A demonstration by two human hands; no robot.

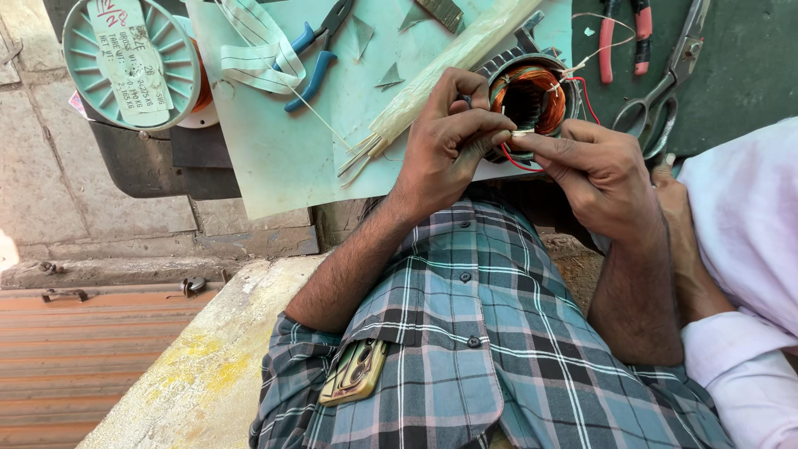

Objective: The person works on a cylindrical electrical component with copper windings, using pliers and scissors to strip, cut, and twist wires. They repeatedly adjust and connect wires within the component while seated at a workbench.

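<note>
A round motor stator with copper windings rests at the near edge of a pale green sheet. My left hand and my right hand meet just in front of it, fingertips pinching a small pale sleeve piece on the stator's wires. A red wire loops from the windings past my right fingers. Both thumbs and forefingers are closed on that piece.
Blue-handled pliers, white tape and a bundle of pale sleeving lie on the sheet. A teal wire spool sits far left. Red-handled pliers and scissors lie far right. Another person's white sleeve is at right.
</note>
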